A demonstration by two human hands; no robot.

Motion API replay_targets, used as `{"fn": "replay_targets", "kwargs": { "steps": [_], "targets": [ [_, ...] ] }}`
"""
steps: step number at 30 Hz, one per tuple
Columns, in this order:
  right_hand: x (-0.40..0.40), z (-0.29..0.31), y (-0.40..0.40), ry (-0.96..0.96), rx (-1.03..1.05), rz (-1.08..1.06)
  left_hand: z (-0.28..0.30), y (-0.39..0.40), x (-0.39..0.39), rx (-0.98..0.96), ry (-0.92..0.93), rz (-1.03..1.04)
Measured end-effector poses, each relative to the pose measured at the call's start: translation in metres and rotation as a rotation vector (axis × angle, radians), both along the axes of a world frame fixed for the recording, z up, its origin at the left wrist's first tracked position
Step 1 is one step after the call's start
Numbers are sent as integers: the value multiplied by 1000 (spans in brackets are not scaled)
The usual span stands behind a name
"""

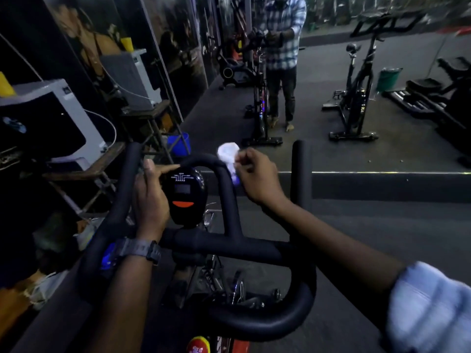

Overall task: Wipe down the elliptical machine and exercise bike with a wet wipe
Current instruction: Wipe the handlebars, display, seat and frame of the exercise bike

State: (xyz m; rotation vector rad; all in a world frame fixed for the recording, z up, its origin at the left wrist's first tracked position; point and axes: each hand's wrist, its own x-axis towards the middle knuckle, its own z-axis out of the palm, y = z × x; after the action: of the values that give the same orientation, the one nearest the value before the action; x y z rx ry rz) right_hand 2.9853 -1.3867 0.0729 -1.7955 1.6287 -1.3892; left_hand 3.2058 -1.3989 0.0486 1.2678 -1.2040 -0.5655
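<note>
The exercise bike's black handlebar (224, 244) fills the lower middle of the head view, with a black console (186, 197) bearing an orange button at its centre. My right hand (257, 177) pinches a crumpled white wet wipe (228, 155) against the inner loop bar just right of the console. My left hand (150, 197), with a watch on its wrist, grips the console's left side, its forefinger stretched along the top edge.
A large mirror ahead reflects a person in a checked shirt (283, 47), another exercise bike (356, 98) and a green bin (388, 77). To the left stand a wooden table (84, 171) with a white appliance (51, 121) and a blue bucket (178, 143).
</note>
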Motion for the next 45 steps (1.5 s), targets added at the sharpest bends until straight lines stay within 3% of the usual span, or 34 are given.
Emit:
{"fn": "replay_targets", "kwargs": {
  "steps": [2, 6, 8, 15, 20, 22, 23, 25, 29, 36, 40, 45],
  "targets": [
    [5, 6, -2, 114, -99, 45, 5, -5, -1, 23, 43, -98],
    [-11, -27, 63, 588, -260, 300, 6, -8, 1, 160, 238, -217],
    [-16, -38, 82, 700, -303, 395, 8, -8, -1, 187, 246, -244],
    [-1, 14, -29, 656, -289, 249, 17, -11, -11, 237, 235, -323],
    [-16, -16, 52, 665, -245, 540, 19, 0, -12, 233, 301, -429],
    [-20, -4, 39, 791, -390, 487, 22, 2, -14, 211, 305, -412],
    [-17, 5, 23, 769, -308, 454, 23, 3, -16, 207, 303, -403],
    [-5, 27, -19, 610, -332, 434, 24, 4, -18, 187, 278, -385],
    [28, 48, -94, 706, -180, 360, 23, 6, -22, 161, 270, -373],
    [-16, 37, -60, 508, -246, 542, 22, -4, -5, 280, 273, -359],
    [28, 58, -75, 594, -218, 488, 37, -16, 10, 375, 137, -404],
    [79, 75, -92, 790, -23, 669, 47, -31, 25, 362, 126, -493]
  ]
}}
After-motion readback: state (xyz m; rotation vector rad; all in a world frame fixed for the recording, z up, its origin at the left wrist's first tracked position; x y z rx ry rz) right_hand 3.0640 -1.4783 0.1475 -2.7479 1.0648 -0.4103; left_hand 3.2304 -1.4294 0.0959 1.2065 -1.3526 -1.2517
